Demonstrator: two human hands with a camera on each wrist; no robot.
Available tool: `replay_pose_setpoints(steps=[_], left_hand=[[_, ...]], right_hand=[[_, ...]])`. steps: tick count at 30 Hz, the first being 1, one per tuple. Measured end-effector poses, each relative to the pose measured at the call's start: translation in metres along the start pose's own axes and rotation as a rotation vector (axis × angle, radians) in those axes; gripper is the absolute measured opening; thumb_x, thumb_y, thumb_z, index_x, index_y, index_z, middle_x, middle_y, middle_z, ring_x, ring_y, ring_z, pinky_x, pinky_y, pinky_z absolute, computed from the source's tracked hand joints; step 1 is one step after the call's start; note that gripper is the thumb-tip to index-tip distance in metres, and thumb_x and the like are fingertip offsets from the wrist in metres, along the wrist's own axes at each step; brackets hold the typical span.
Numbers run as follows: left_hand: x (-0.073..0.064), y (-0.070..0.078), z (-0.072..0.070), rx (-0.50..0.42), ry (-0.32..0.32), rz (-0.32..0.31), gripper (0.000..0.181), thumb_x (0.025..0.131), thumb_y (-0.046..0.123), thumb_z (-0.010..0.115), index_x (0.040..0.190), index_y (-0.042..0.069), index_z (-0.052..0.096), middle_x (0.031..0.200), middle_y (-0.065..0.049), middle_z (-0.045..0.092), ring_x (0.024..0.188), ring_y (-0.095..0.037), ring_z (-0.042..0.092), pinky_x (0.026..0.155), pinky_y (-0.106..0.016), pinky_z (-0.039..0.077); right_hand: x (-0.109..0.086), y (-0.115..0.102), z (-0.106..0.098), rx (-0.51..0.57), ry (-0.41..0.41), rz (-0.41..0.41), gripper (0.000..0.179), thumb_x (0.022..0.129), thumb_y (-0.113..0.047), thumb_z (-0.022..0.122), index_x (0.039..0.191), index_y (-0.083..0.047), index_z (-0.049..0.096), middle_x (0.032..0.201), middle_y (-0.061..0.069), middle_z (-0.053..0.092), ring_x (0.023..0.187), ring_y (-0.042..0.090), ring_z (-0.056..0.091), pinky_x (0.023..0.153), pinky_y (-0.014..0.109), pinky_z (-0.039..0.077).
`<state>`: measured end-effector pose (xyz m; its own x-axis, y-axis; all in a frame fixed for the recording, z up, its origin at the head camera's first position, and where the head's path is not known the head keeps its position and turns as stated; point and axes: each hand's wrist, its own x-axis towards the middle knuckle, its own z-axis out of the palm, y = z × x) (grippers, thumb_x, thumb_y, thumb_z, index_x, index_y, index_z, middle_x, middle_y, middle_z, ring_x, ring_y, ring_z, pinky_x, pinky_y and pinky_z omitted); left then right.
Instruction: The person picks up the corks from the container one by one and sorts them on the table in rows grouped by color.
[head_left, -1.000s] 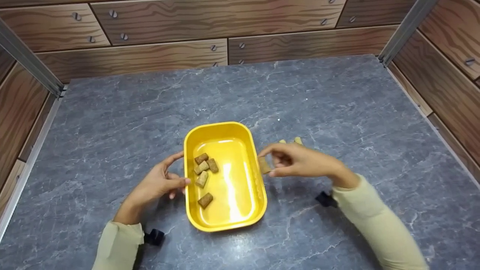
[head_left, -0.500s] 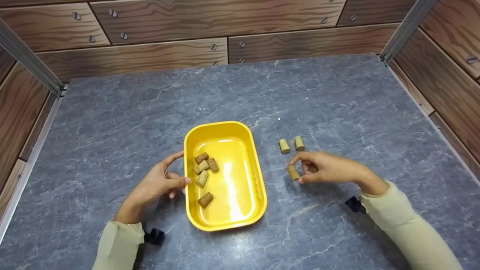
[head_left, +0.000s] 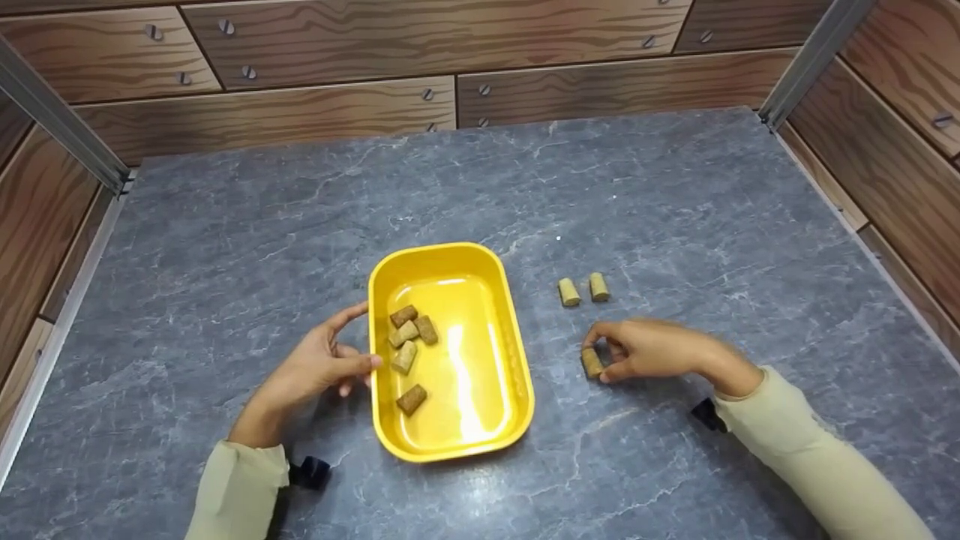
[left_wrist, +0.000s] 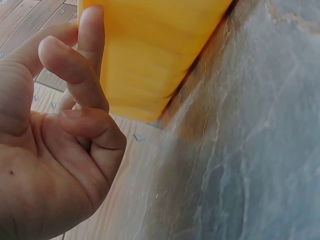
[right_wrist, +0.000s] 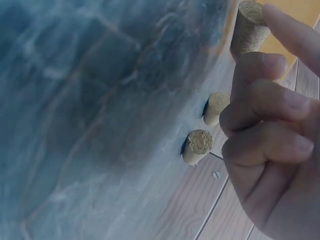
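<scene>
A yellow tray [head_left: 491, 442] stands mid-table with several cork stoppers [head_left: 411, 400] lying along its left side. My left hand [head_left: 319, 364] holds the tray's left wall, thumb tip over the rim and fingers outside; the left wrist view shows some of these fingers curled by the yellow wall. Right of the tray, my right hand [head_left: 649, 351] pinches a cork [head_left: 592, 364] end to end between thumb and index finger, at the tabletop. In the right wrist view the same cork [right_wrist: 248, 30] shows by the fingertips, with the other fingers curled.
Two lighter corks, one on the left [head_left: 568, 292] and one on the right [head_left: 598, 286], lie beyond my right hand. The grey marbled tabletop [head_left: 300, 217] is bounded by wood-patterned walls [head_left: 420, 45] at the back and sides.
My right hand has moved right, away from the tray's right wall, then slightly towards me, with the cork between its fingers. The left hand and tray have stayed put.
</scene>
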<state>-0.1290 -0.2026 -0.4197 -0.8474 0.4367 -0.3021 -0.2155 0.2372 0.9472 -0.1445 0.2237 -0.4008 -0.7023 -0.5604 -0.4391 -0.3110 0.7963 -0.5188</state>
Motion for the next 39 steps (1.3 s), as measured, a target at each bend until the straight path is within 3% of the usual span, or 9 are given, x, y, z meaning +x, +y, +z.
replay_pose_setpoints(steps=[15, 21, 25, 31, 39], left_hand=[[0.0, 0.001, 0.001, 0.015, 0.001, -0.014, 0.084, 0.083, 0.015, 0.068, 0.148, 0.015, 0.015, 0.066, 0.002, 0.068, 0.045, -0.009, 0.05, 0.046, -0.021, 0.043], [0.001, 0.0, 0.001, 0.01, 0.0, 0.0, 0.083, 0.083, 0.015, 0.068, 0.147, 0.015, 0.016, 0.065, 0.001, 0.067, 0.044, -0.009, 0.049, 0.046, -0.022, 0.043], [0.0, 0.0, 0.001, -0.001, -0.004, 0.002, 0.083, 0.083, 0.015, 0.068, 0.147, 0.014, 0.015, 0.065, 0.0, 0.067, 0.044, -0.009, 0.049, 0.046, -0.021, 0.043], [0.0, 0.001, 0.0, -0.003, -0.01, 0.003, 0.085, 0.082, 0.016, 0.069, 0.148, 0.013, 0.014, 0.066, 0.001, 0.068, 0.044, -0.009, 0.049, 0.046, -0.02, 0.043], [0.001, 0.0, 0.0, -0.005, 0.0, -0.002, 0.085, 0.082, 0.014, 0.069, 0.147, 0.014, 0.015, 0.066, 0.001, 0.068, 0.044, -0.008, 0.05, 0.045, -0.02, 0.043]], right_hand=[[-0.002, -0.002, -0.001, 0.026, -0.001, -0.001, 0.042, 0.081, -0.03, 0.07, 0.118, -0.017, 0.056, 0.069, -0.005, 0.051, 0.056, 0.007, 0.042, 0.051, 0.022, 0.036], [-0.008, -0.01, -0.007, 0.077, 0.075, -0.072, 0.042, 0.083, -0.028, 0.068, 0.12, -0.013, 0.055, 0.073, -0.005, 0.052, 0.058, 0.006, 0.043, 0.054, 0.021, 0.039], [-0.009, -0.02, -0.007, 0.132, 0.154, -0.11, 0.041, 0.083, -0.029, 0.067, 0.119, -0.011, 0.056, 0.074, -0.005, 0.051, 0.06, 0.005, 0.043, 0.056, 0.02, 0.04], [-0.003, -0.045, 0.001, 0.299, 0.19, -0.184, 0.044, 0.081, -0.033, 0.069, 0.117, -0.01, 0.057, 0.073, -0.004, 0.049, 0.061, 0.004, 0.044, 0.057, 0.018, 0.043], [0.013, -0.084, 0.013, 0.35, 0.215, -0.3, 0.042, 0.08, -0.032, 0.07, 0.114, -0.011, 0.058, 0.071, -0.005, 0.048, 0.06, 0.002, 0.041, 0.055, 0.015, 0.039]])
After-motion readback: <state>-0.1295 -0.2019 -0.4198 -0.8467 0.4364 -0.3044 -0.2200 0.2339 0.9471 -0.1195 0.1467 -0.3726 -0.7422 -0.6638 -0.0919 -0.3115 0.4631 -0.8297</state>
